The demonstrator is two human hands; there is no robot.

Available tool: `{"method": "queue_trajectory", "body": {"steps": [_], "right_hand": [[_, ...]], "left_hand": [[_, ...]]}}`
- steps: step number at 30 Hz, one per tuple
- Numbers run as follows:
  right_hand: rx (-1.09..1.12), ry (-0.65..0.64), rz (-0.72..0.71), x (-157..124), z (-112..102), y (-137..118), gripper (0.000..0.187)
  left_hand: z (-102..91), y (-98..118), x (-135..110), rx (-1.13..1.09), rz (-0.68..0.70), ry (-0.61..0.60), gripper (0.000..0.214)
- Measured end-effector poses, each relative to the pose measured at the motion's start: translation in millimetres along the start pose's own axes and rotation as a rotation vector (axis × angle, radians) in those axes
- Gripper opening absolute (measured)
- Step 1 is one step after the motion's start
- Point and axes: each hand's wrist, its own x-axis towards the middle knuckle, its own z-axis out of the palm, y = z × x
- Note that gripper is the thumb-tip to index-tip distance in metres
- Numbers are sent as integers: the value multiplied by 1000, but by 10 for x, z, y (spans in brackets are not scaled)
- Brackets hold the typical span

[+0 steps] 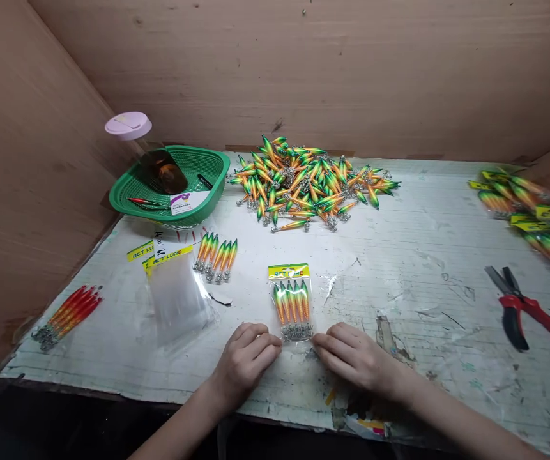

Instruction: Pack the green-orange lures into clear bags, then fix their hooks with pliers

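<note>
1. Between the two hands, a flat clear-plastic packet (292,303) is laid on the scuffed table (413,268), its yellow header (288,272) turned away from the fingers.
2. Its near left corner is met by the curled fingers of the left hand (246,358), its near right corner by those of the right hand (354,358); whether the film is pinched cannot be told.
3. Inside, slim tapered lures (294,310), glossy green fading to orange, are lined up, wiry hooks (296,332) nearest the grip.
4. Left of the grip, thin clear bags (179,306) are spread, with loose lures (220,257) beside and red lures (76,310) farther out.
5. Beyond the grip, a spiky heap (298,182) is piled near a perforated green basket (193,215), by which a pink-lidded bottle (164,171) is held.
6. Well right of the grip, metal pliers (519,303) are laid, shiny packs (536,220) beyond.
</note>
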Motion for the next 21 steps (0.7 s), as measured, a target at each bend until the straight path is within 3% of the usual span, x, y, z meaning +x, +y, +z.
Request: {"method": "queue_trajectory", "body": {"steps": [5,12,21], "right_hand": [[58,162,380,5,161,-158,20],[33,325,792,165,426,-344,16],[113,369,1075,290,476,-337,21]], "left_hand": [[150,187,-26,-79,-346,73,18],[344,333,14,-11,-673,187,17],[435,283,174,173,-814,118,28]]}}
